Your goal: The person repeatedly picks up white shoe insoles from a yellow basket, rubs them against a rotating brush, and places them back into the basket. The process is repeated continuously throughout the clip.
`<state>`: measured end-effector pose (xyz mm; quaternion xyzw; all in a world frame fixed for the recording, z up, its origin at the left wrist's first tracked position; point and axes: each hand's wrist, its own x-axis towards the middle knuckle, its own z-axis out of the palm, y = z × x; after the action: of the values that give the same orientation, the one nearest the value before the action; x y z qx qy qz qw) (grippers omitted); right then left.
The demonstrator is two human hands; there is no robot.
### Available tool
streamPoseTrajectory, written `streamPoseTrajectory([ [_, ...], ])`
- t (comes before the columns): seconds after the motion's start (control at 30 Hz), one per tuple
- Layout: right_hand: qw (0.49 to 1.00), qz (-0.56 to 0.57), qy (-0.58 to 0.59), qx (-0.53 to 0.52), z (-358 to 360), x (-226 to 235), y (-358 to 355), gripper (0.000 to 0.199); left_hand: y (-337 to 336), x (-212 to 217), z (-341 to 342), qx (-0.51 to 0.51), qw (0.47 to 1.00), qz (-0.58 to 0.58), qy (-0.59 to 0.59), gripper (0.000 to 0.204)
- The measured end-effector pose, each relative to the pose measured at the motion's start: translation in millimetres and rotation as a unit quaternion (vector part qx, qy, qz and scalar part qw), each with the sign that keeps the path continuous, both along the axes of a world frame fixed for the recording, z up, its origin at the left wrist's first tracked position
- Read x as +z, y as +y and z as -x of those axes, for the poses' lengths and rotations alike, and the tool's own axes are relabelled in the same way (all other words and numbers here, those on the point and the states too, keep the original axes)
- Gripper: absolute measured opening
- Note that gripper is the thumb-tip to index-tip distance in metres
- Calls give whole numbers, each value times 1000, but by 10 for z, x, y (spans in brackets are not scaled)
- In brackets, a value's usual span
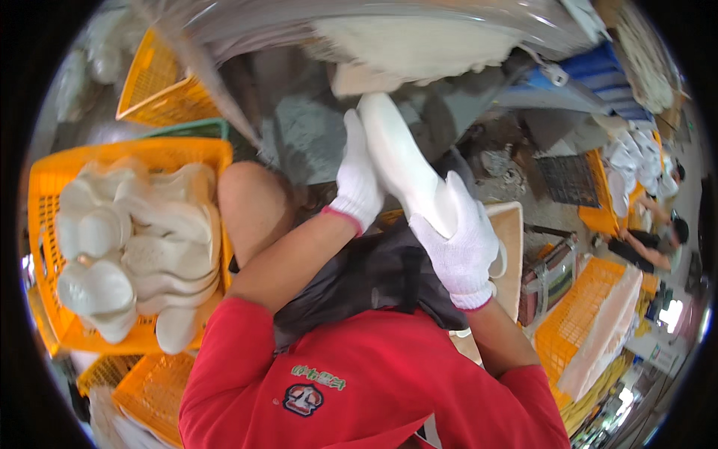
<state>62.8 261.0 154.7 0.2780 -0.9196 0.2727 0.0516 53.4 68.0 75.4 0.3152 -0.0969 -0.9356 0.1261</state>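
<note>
A smooth white elongated piece (404, 153), slightly waisted and rounded at its far end, slants between my gloved hands. My left hand (359, 172), in a white knit glove, presses along its left side with the fingers stretched upward. On the near right end, my right hand (458, 247), gloved the same way, is closed around it with the thumb on top. The piece's far tip meets or nearly meets a pale block (363, 79) below a fluffy off-white pad or wheel (419, 45); contact there cannot be made out.
To my left stands an orange crate (131, 153) stacked with similar white pieces (168, 258). Another orange crate (161, 90) sits beyond it. At right are an orange crate with a pale sheet (598, 329) and a crate of white pieces (628, 165). A person (651, 243) works farther right.
</note>
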Motion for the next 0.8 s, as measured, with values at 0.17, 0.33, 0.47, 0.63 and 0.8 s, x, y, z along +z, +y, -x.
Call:
streamPoseTrajectory([
  [0.17,990,0,-127,55,-252,236,-277,91,-2,-208,25,3,997,-19,-68,95],
  [0.33,952,-3,-299,61,-184,478,-507,89,-251,100,146,-125,985,-87,-79,100],
  [0.47,983,46,-142,106,10,484,-812,67,-535,289,364,-90,996,0,-6,95],
  [0.63,984,93,-138,66,-45,240,-767,59,-594,201,269,-163,984,-38,-59,78],
  [0.8,990,44,-47,123,252,135,-995,56,-634,-127,399,-130,987,79,49,43],
])
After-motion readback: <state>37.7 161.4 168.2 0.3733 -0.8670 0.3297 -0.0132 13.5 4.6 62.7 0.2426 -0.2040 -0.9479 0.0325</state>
